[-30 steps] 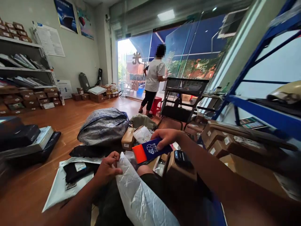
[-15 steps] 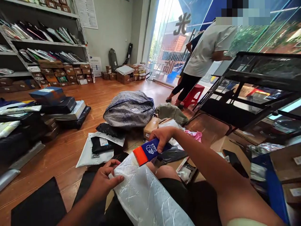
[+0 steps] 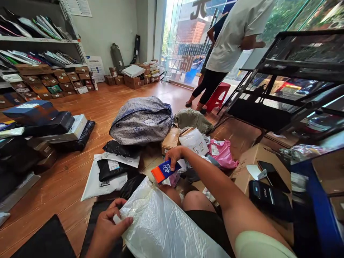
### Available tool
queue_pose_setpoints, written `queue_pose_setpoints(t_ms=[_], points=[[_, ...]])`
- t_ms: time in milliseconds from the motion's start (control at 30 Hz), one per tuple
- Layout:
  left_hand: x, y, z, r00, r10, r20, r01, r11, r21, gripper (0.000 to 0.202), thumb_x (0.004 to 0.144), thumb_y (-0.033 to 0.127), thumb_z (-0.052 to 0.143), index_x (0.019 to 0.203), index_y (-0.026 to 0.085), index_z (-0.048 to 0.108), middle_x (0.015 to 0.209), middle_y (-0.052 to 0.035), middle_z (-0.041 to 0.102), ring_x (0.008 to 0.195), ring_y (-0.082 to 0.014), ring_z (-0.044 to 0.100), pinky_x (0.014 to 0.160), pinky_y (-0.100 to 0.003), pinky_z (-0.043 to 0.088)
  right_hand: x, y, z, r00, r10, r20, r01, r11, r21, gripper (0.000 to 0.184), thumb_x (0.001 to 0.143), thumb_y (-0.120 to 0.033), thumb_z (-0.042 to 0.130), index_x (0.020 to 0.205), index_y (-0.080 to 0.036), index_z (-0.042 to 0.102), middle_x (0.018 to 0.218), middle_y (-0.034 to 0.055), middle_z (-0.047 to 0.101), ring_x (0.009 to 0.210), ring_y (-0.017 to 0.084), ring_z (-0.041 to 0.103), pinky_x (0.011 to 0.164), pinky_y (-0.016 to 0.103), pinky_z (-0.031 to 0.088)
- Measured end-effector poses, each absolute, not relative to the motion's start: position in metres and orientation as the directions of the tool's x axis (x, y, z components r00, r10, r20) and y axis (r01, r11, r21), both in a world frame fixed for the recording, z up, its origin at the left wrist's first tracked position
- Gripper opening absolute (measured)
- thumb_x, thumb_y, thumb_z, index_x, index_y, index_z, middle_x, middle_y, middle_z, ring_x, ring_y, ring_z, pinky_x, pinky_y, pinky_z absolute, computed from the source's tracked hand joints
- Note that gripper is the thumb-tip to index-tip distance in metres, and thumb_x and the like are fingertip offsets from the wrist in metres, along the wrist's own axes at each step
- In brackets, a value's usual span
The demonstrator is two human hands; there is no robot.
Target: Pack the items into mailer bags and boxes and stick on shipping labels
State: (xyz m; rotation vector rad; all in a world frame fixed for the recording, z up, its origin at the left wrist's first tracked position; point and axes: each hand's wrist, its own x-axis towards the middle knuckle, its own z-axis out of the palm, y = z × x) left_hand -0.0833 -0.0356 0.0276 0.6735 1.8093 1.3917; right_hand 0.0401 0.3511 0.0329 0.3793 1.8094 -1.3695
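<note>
My right hand (image 3: 174,157) is closed round the blue end of a blue and orange tape dispenser (image 3: 163,172). Its orange end points down at the near corner of a white plastic-wrapped parcel (image 3: 163,222), just apart from it. The parcel rests slantwise across my lap. At its left edge, my left hand (image 3: 113,220) pinches the wrapping between thumb and fingers. Beyond the hands lie a white mailer bag (image 3: 91,182) with a black packet (image 3: 110,170) on it, and a small carton (image 3: 171,140).
A large grey-blue wrapped bundle (image 3: 142,120) sits ahead. Stacked parcels (image 3: 59,125) stand left. To the right are a pink bag (image 3: 221,152), a black handheld device (image 3: 268,200) and a phone (image 3: 273,175) on a carton. A person (image 3: 228,46) stands by a black folding chair (image 3: 258,111).
The tape dispenser has moved away from the parcel's corner. My view has turned right and down, bringing the phone and black device into clearer sight.
</note>
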Motion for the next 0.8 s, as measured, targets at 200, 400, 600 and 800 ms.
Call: queue_pose_setpoints(t_ms=[200, 400, 600, 800], points=[[-0.096, -0.016, 0.033, -0.557, 0.726, -0.405, -0.345, 0.241, 0.907, 0.057, 0.043, 0.032, 0.088, 0.078, 0.022, 0.046, 0.101, -0.0049, 0.065, 0.084, -0.0221, 0.063, 0.073, -0.032, 0.05, 0.026, 0.348, 0.0, -0.562, -0.275, -0.78, 0.709, 0.325, -0.625, 0.054, 0.03, -0.039, 0.092, 0.072, -0.011, 0.071, 0.059, -0.004, 0.068, 0.062, 0.016, 0.065, 0.066, 0.025, 0.052], [-0.122, 0.08, 0.033, 0.213, 0.51, -0.833, -0.247, 0.853, 0.459, 0.061, 0.055, 0.061, 0.075, 0.094, 0.016, 0.064, 0.085, -0.0095, 0.071, 0.078, -0.028, 0.068, 0.072, -0.038, 0.051, 0.025, 0.343, 0.002, -0.559, -0.26, -0.787, 0.711, 0.338, -0.616, 0.054, 0.033, -0.042, 0.092, 0.073, -0.012, 0.071, 0.062, -0.0034, 0.069, 0.065, 0.016, 0.065, 0.067, 0.026, 0.052], [-0.093, 0.136, 0.006, 0.188, 0.523, -0.832, 0.013, 0.845, 0.534, 0.047, 0.032, 0.034, 0.09, 0.067, 0.012, 0.067, 0.06, -0.0042, 0.068, 0.053, -0.0185, 0.06, 0.062, -0.031, 0.049, 0.045, 0.345, 0.022, -0.637, -0.167, -0.753, 0.667, 0.37, -0.647, 0.054, 0.031, -0.046, 0.09, 0.071, -0.014, 0.072, 0.061, -0.0051, 0.068, 0.061, 0.014, 0.062, 0.066, 0.024, 0.05], [-0.075, 0.126, 0.041, 0.134, 0.75, -0.648, 0.017, 0.652, 0.758, 0.042, 0.042, 0.03, 0.086, 0.078, 0.014, 0.071, 0.068, 0.0006, 0.07, 0.061, -0.0158, 0.06, 0.063, -0.026, 0.046, 0.086, 0.349, 0.09, -0.716, -0.016, -0.698, 0.609, 0.475, -0.635, 0.055, 0.034, -0.048, 0.089, 0.074, -0.015, 0.072, 0.061, -0.006, 0.066, 0.059, 0.011, 0.057, 0.059, 0.021, 0.044]])
